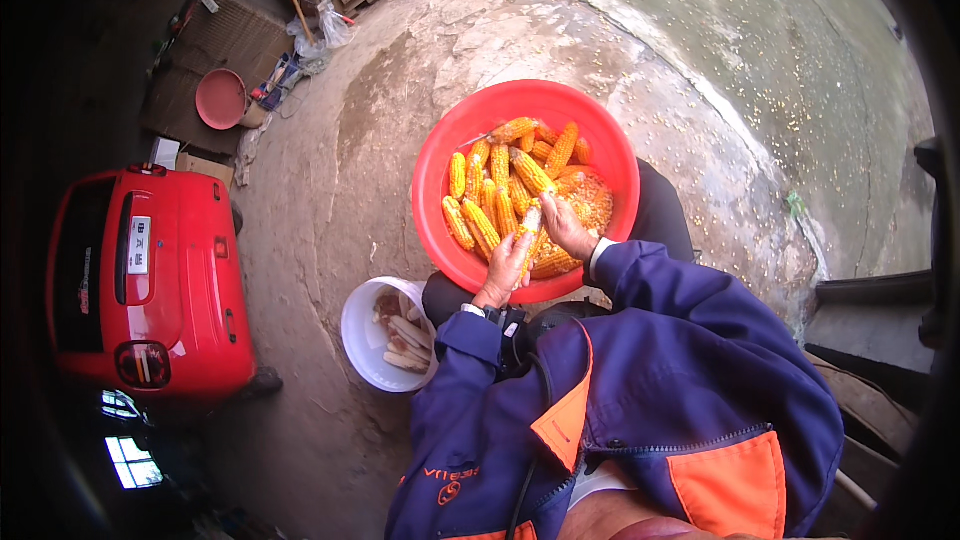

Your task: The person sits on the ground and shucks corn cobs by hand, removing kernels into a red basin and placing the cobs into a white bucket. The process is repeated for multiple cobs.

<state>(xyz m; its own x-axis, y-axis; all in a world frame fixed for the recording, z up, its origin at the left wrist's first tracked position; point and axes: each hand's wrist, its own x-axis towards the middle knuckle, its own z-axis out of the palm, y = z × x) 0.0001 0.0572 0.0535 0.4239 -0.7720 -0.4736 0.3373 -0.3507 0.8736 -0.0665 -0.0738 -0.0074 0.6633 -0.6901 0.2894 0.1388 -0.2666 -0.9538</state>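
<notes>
A partly shelled corn cob (531,229) is in my left hand (508,270), its bare whitish end pointing away from me. My right hand (566,226) is at the upper end of that cob, fingers bent; whether it grips the cob is hard to tell. Both hands are over a red plastic basin (429,219) on my lap. Several yellow ears of corn (481,221) lie in it, with loose corn kernels (592,202) on the right side. A thin pointed metal tool (472,141) rests at the upper left among the ears.
A white bucket (358,345) with bare corn cobs (409,337) stands left of my knee. Farther left is a red car (180,285). A pink basin (221,99) and clutter lie at the upper left. Scattered kernels (660,120) dot the concrete floor (300,240).
</notes>
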